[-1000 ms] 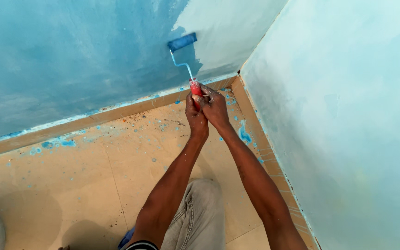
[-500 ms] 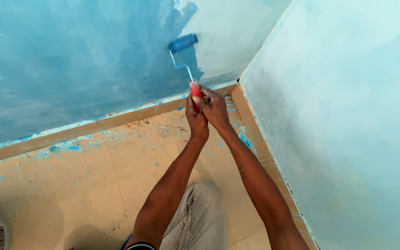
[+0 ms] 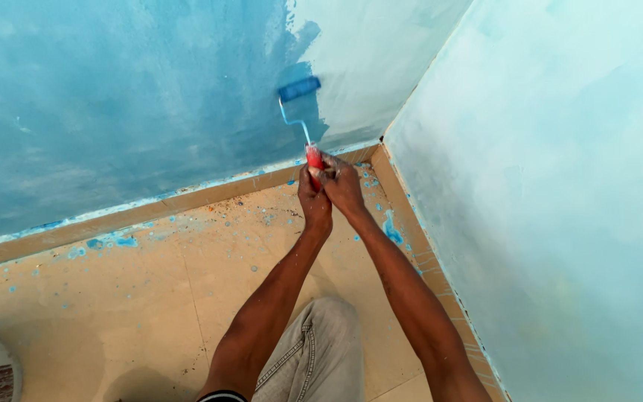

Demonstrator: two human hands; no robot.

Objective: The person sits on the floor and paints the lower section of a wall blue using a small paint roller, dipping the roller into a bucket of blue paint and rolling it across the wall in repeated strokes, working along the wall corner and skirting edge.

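Fingers of my left hand (image 3: pixel 315 199) and right hand (image 3: pixel 342 186) clench the paint roller (image 3: pixel 299 88), its red handle (image 3: pixel 312 157) mostly hidden.

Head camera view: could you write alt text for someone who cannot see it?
Seen from above, a person's left hand and right hand together grip the red handle of a paint roller pressed against a wall near a room corner. The wall is blue left of the roller, pale to its right; blue drips speckle the beige floor.
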